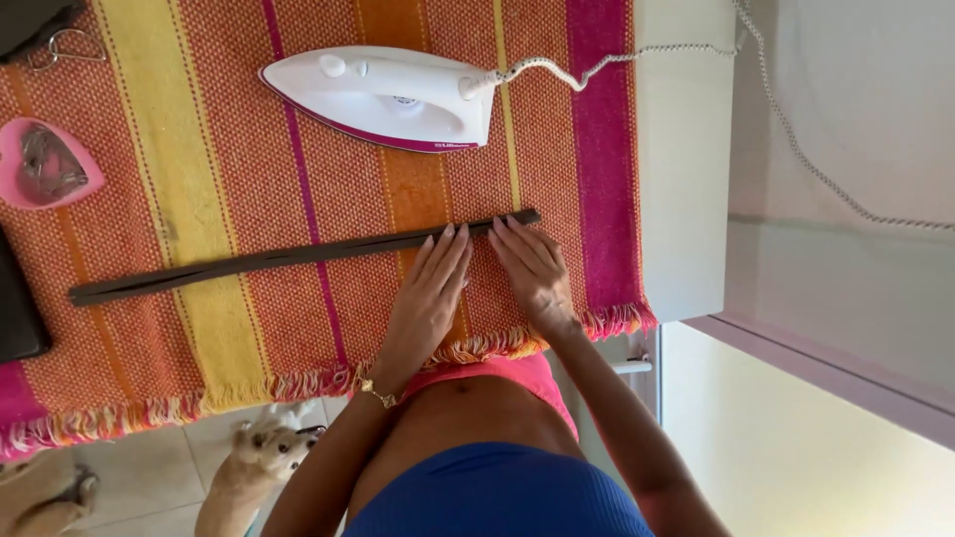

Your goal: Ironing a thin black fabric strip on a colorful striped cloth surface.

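Striped cloth (229, 149) bears dark strip (298, 255) — both hands' fingers (448, 244) pressing; iron (383, 96) beyond.

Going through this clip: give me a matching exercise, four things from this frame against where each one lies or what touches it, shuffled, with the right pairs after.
Things:
1. iron
2. dark strip
3. pink heart-shaped dish
4. dog

Places:
A. on the floor below the fringed cloth edge
B. at the left edge of the striped cloth
C. at the top of the cloth, cord trailing off to the right
D. across the cloth, with the fingertips of the left hand and right hand on its right end

Pairs: 1-C, 2-D, 3-B, 4-A
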